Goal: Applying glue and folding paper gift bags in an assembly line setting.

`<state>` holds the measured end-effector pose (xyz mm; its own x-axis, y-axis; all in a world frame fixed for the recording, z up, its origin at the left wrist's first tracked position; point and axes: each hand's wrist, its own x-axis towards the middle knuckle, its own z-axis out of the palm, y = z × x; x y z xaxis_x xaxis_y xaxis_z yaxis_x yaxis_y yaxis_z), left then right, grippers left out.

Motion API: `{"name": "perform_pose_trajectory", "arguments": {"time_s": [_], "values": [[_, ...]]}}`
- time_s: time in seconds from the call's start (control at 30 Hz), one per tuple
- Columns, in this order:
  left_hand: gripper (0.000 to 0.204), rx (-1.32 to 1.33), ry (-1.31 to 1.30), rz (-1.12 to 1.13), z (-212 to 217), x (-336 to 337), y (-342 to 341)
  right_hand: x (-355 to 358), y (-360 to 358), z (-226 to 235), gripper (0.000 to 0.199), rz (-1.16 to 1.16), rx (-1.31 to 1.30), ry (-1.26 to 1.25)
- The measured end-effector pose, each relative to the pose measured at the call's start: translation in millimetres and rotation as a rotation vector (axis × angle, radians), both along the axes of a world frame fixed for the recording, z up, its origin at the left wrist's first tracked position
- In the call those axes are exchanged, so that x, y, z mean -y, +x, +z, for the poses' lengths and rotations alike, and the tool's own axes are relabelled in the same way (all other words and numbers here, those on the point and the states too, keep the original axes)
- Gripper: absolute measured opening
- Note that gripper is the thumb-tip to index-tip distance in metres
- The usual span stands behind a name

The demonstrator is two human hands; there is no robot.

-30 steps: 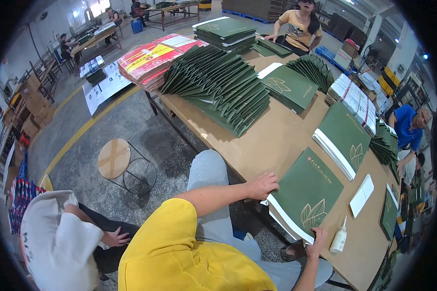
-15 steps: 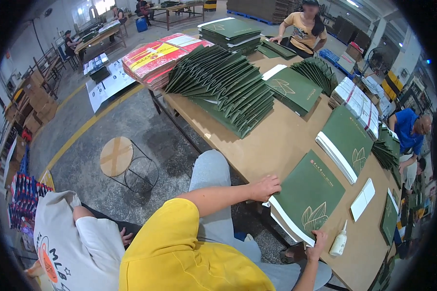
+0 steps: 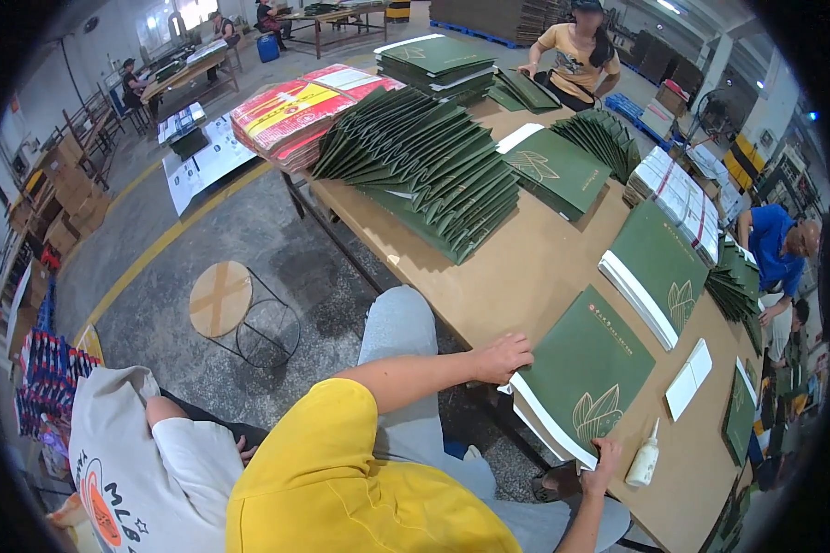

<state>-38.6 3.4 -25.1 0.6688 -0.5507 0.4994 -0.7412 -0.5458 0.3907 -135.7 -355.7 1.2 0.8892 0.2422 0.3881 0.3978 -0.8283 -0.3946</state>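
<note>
Lower right of frame: left hand (image 3: 504, 357) rests curled on the upper-left corner of the green flat-bag stack (image 3: 583, 373); right hand (image 3: 603, 455) pinches its lower edge, beside the glue bottle (image 3: 645, 458).

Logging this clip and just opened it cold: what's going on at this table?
A person in a yellow shirt has both hands on a stack of green printed sheets at the near edge of a long brown table. The left hand rests on one corner, the right hand grips another. A small glue bottle stands beside it.
</note>
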Motion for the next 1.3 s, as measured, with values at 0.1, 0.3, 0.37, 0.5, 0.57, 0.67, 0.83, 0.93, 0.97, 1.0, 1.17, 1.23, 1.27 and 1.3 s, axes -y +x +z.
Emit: {"name": "perform_pose_trajectory", "arguments": {"time_s": [0.1,0.3,0.37,0.5,0.57,0.67,0.83,0.93,0.97,1.0,1.17,1.23,1.27,1.3], "values": [[0.029,-0.008,-0.009,-0.006,0.2,0.2,-0.4,-0.3,-0.3,0.4,0.024,0.001,0.004,0.002],[0.027,0.017,-0.043,-0.012,-1.4,0.4,0.5,-3.0,-1.3,3.7,0.024,-0.008,0.003,-0.010],[0.026,0.010,-0.045,-0.012,-1.2,-0.6,0.2,-3.8,-0.1,2.5,0.024,-0.019,-0.005,0.002],[0.025,0.018,-0.056,-0.015,-2.1,-1.2,1.5,-2.7,1.2,1.2,0.024,0.016,-0.019,-0.002],[0.025,0.021,-0.081,-0.013,-6.4,3.1,3.6,4.9,-0.1,-5.0,0.025,0.013,0.012,0.014],[0.025,0.046,-0.113,-0.006,-8.9,5.5,3.3,8.3,-1.2,-5.9,0.026,-0.009,-0.033,0.033],[0.025,0.032,-0.064,-0.031,-12.3,5.3,4.8,16.0,0.2,-9.4,0.029,0.047,-0.031,-0.021],[0.026,0.067,-0.081,-0.048,-12.3,3.9,3.6,10.3,-0.1,1.6,0.030,0.110,-0.025,-0.018],[0.026,0.066,-0.080,-0.051,-10.9,3.4,3.8,11.1,0.3,1.6,0.030,0.106,-0.027,-0.050],[0.026,0.073,-0.070,-0.056,-9.5,2.8,4.0,11.1,0.1,1.6,0.031,0.101,-0.030,-0.081],[0.026,0.105,-0.073,-0.055,-10.1,1.6,5.8,5.7,3.9,10.8,0.028,0.091,-0.087,-0.079],[0.025,0.050,-0.025,-0.034,-9.3,1.8,7.4,4.8,5.3,13.2,0.028,0.098,-0.102,-0.070],[0.025,0.050,-0.020,-0.030,-8.4,2.1,7.9,4.0,5.4,15.1,0.028,0.101,-0.109,-0.067],[0.025,0.054,-0.032,-0.034,-7.4,3.2,8.2,2.8,5.8,16.7,0.027,0.104,-0.116,-0.065]]}}
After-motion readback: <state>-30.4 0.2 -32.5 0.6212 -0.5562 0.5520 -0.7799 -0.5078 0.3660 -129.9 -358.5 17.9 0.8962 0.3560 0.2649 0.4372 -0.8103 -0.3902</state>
